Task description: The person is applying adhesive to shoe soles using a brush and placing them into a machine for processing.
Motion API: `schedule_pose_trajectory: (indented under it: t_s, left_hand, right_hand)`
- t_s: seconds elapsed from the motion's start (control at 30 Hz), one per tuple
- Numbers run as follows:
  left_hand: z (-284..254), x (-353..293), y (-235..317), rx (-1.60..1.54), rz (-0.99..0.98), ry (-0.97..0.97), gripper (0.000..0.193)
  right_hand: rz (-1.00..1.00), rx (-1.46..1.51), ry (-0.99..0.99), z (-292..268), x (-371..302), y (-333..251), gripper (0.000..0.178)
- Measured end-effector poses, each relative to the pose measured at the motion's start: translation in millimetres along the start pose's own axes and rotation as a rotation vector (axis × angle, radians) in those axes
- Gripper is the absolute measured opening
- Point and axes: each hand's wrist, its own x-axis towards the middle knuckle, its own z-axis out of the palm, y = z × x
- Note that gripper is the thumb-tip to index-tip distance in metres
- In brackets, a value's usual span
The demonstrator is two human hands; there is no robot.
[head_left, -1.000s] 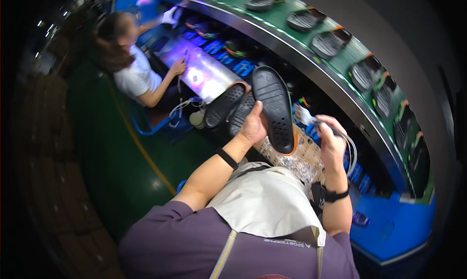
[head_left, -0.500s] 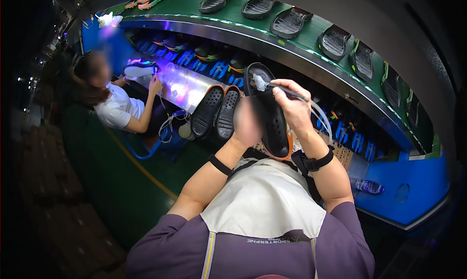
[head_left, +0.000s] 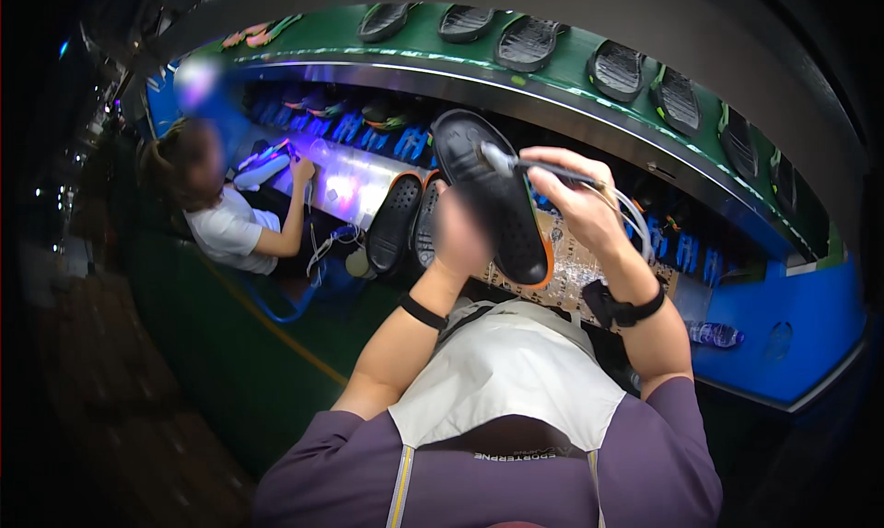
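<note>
My left hand (head_left: 460, 238) grips a black shoe sole (head_left: 465, 146) with an orange edge by its side, holding it up in front of me. Part of that hand is blurred. Pinched in my right hand (head_left: 589, 201) is a dark-handled brush (head_left: 500, 160) with a pale, matted tip. The tip touches or hovers just over the inner face of the sole; I cannot tell which. Clear tubing (head_left: 638, 220) trails from the brush past my right wrist. Beside my left hand stand a black sole (head_left: 394, 222) with holes and a second one (head_left: 427, 222), partly hidden by the hand.
A brown printed sheet (head_left: 564, 256) covers the bench below. Beyond, a green conveyor belt (head_left: 575, 54) carries several black soles, above a shelf of blue racks (head_left: 410, 141). To the left a co-worker (head_left: 230, 220) handles a shoe (head_left: 262, 167). A bottle (head_left: 715, 335) lies at right.
The held sole has tilted to show more of its inner face, and its toe has moved left. My right hand has shifted slightly right and down, still with the brush.
</note>
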Motion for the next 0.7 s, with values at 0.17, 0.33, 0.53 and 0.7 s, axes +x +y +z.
schedule_pose_trajectory:
  t_s: [0.17, 0.33, 0.53, 0.7]
  left_hand:
    - [11.7, -9.2, -19.2, 0.157, 0.035, 0.046, 0.095]
    - [3.8, -10.9, -6.5, 0.079, 0.046, 0.029, 0.090]
    - [-2.6, -12.4, 3.8, 0.071, 0.102, -0.066, 0.083]
    - [-5.6, -6.5, 12.7, 0.066, 0.081, -0.018, 0.082]
  right_hand:
    - [-0.209, 0.021, -0.060, 27.9, 12.7, 18.2, 0.027]
    - [0.012, 0.263, -0.138, 11.8, 13.9, 10.6, 0.029]
    - [-0.130, -0.082, -0.536, 1.0, 12.3, -1.1, 0.027]
    - [-0.343, -0.289, -0.236, 12.3, -1.4, 3.5, 0.027]
